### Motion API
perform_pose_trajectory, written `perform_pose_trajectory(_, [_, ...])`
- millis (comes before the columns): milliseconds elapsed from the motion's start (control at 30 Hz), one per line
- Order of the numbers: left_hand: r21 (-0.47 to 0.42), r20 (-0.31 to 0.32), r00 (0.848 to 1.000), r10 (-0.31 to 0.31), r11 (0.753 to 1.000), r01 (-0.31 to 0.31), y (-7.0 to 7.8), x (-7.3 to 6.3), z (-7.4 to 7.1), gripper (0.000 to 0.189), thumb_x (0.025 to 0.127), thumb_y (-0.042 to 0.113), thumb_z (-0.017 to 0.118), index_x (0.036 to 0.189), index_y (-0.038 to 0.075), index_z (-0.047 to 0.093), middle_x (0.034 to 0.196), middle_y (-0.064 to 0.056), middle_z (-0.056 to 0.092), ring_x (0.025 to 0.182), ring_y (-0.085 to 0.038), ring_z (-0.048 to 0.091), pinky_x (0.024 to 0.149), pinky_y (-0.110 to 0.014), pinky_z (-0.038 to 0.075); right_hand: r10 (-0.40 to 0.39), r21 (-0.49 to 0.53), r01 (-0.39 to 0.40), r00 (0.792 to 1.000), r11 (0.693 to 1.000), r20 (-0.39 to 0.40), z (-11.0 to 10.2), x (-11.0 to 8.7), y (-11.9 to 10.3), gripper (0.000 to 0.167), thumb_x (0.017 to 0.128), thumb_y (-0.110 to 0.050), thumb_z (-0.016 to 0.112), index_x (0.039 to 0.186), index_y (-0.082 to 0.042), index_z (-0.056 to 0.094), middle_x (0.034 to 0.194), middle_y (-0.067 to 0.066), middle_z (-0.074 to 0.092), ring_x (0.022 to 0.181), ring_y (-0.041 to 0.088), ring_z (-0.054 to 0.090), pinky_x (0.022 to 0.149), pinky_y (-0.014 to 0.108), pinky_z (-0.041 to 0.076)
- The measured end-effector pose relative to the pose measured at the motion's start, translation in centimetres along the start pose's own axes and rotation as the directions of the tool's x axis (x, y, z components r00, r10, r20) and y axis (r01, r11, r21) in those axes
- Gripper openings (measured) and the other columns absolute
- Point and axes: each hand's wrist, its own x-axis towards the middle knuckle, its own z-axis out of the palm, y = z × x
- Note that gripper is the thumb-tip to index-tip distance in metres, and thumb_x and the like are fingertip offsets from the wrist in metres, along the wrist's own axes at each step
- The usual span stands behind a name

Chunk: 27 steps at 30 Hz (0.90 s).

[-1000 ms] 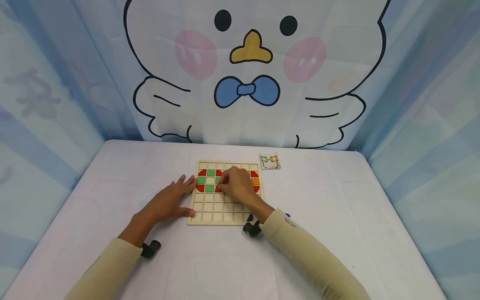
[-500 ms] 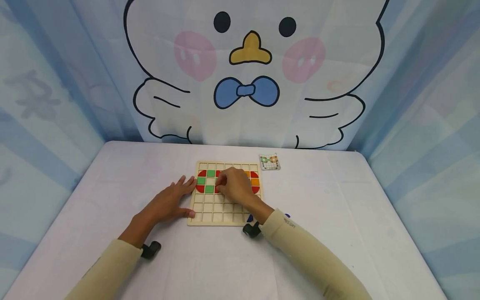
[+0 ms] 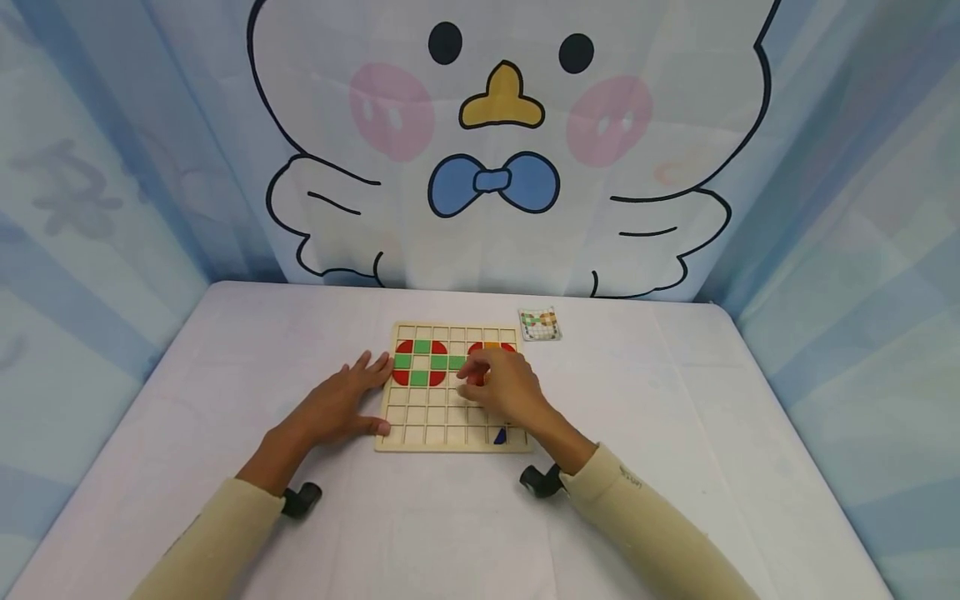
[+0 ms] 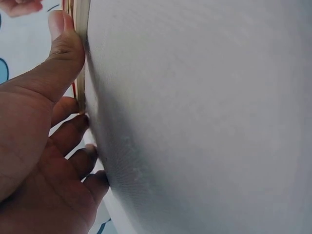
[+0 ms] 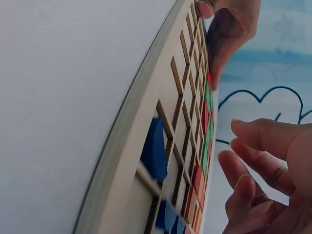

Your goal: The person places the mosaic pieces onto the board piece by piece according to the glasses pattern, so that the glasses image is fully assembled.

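Observation:
A wooden grid board [image 3: 427,446] lies on the table with red, green and orange tiles in its upper cells. My left hand [image 3: 341,404] rests at its left edge, fingers spread, fingertips and thumb touching the frame; the left wrist view shows the thumb [image 4: 66,46] against the rim. Over the right half of the board hovers my right hand [image 3: 506,387], covering some orange and red tiles. In the right wrist view its thumb and fingers are apart with nothing between them. A green tile [image 3: 456,362] sits just left of its fingertips.
A small pattern card [image 3: 540,324] lies beyond the board's upper right corner. Blue pieces [image 5: 155,148] sit in cells near the board's lower right. A curtain [image 3: 487,250] with a cartoon bird hangs behind the table [image 3: 675,400].
My right hand has moved right and its fingers have come apart. The green tile and nearby red corner tiles, hidden before, are uncovered. My left hand has stayed in place.

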Motion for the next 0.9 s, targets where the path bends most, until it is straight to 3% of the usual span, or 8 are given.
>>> perform_pose_trajectory(500, [0.008,-0.001,1.0,0.0,1.0,0.0,0.0,-0.1,-0.1,0.11,0.083,0.043,0.09,0.168,0.014,0.027,0.177,-0.014,0.023,0.162,-0.05,0.017,0.127,-0.071,0.026,0.12,-0.014,-0.12,0.993,0.993,-0.003,-2.3,-3.0,3.1,0.013,0.09,-0.018,0.086,0.102,-0.017,0.081,0.08,-0.004,0.068,0.073,0.017,0.057,0.061,0.031,0.043])
perform_pose_trajectory(900, [0.005,-0.001,1.0,0.014,1.0,-0.014,-0.1,0.0,0.0,0.11,0.083,0.043,0.089,0.168,0.013,0.027,0.177,-0.014,0.023,0.163,-0.048,0.016,0.128,-0.069,0.025,0.185,-0.032,-0.186,0.983,0.982,-0.014,-3.9,-5.2,5.6,0.013,0.091,-0.015,0.084,0.103,-0.019,0.081,0.083,-0.004,0.069,0.071,0.019,0.055,0.06,0.027,0.047])
